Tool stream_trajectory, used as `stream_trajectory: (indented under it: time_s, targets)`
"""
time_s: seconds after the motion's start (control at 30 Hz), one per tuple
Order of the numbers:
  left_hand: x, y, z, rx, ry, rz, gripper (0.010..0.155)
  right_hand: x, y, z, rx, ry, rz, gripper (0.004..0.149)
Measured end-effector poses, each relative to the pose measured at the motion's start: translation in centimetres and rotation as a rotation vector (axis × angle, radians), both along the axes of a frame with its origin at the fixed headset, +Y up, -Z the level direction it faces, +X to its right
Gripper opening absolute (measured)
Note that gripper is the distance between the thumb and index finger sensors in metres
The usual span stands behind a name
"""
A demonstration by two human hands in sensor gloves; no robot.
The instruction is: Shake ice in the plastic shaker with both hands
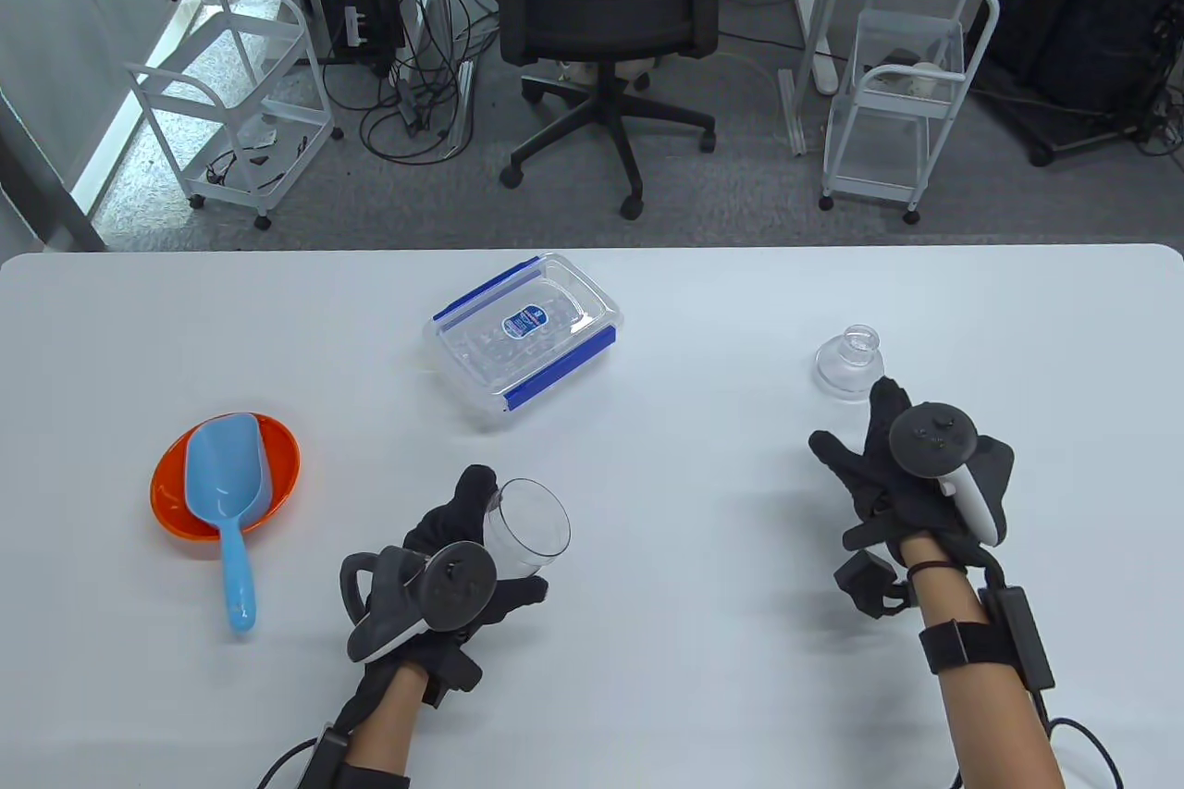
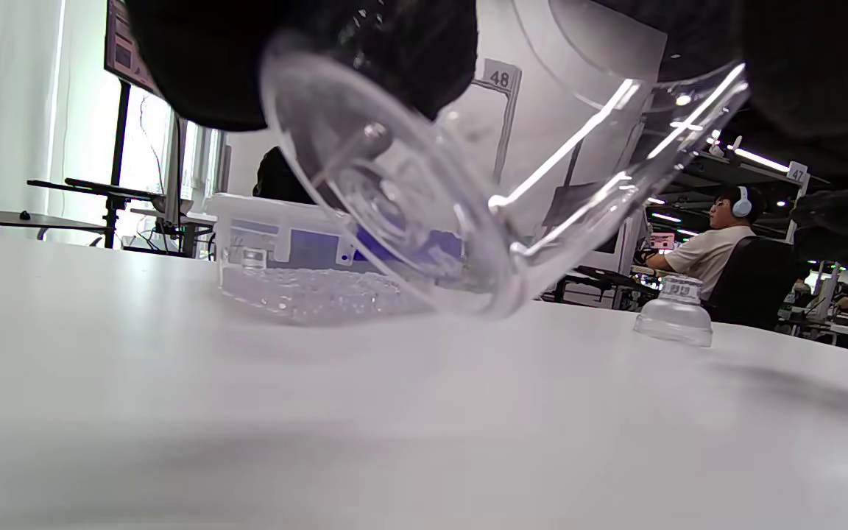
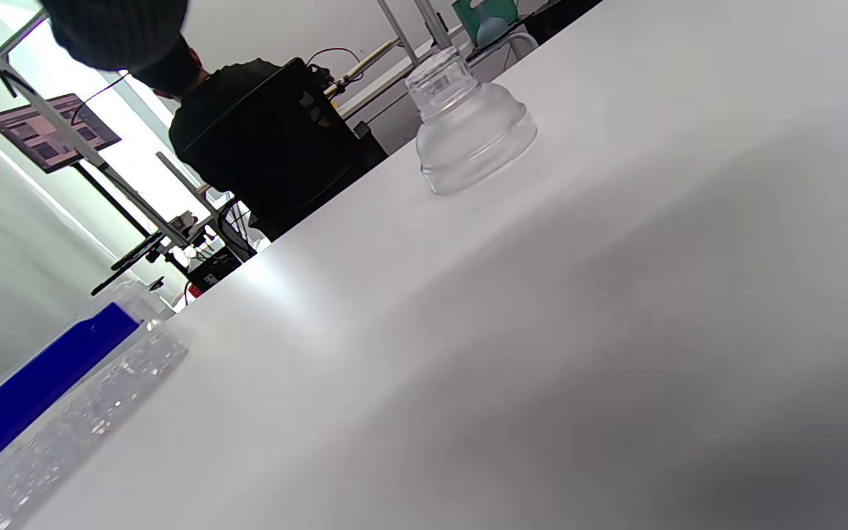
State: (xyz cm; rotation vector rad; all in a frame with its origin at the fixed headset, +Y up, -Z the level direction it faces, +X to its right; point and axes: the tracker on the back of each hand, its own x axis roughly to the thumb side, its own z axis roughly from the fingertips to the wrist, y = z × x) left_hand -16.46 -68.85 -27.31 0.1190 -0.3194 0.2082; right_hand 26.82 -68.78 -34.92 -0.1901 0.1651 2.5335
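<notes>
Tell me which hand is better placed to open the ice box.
Right. The left hand already holds the cup, while the right hand rests free; the box is still closed.

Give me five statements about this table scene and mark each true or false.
1. The left hand holds the clear shaker cup. True.
2. The cup stands upright on the table. False: it is tilted in the hand.
3. The blue scoop rests in the orange bowl. True.
4. The shaker lid is already on the cup. False: it stands apart, near the right hand.
5. The ice container is open. False: its lid is on.
</notes>
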Motion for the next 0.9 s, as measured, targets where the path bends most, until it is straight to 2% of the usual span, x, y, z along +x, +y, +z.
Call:
stream_trajectory:
  time_s: [0.1, 0.23, 0.33, 0.43, 0.5, 0.6, 0.77, 0.9]
  targets:
    - [0.3, -0.1, 0.1, -0.012, -0.013, 0.029, 0.123, -1.3, 0.6, 2.5, 0.009, 0.048, 0.041, 0.090]
    - [0.2, -0.2, 0.0, -0.030, -0.026, 0.064, 0.124, -2.3, 0.5, 4.9, 0.056, 0.045, 0.023, 0.089]
    - [0.2, -0.4, 0.0, -0.050, -0.032, 0.118, 0.124, -3.0, 0.4, 6.4, 0.044, 0.064, 0.121, 0.089]
    - [0.2, -0.6, 0.0, -0.060, -0.029, 0.167, 0.124, -3.1, 0.9, 7.0, 0.065, 0.013, 0.226, 0.088]
    - [0.5, -0.8, 0.1, -0.071, -0.025, 0.214, 0.124, -3.0, 1.0, 7.4, 0.113, -0.024, 0.202, 0.088]
    - [1.3, -1.1, -0.5, -0.100, -0.048, 0.237, 0.124, -2.5, 0.9, 7.4, 0.104, -0.041, 0.224, 0.087]
    - [4.0, -2.1, -3.1, -0.163, -0.065, 0.220, 0.126, -2.0, 0.9, 7.3, 0.098, -0.062, 0.183, 0.087]
    - [6.6, -2.4, -6.4, -0.174, -0.081, 0.182, 0.126, -2.0, 0.8, 7.4, 0.106, -0.061, 0.200, 0.087]
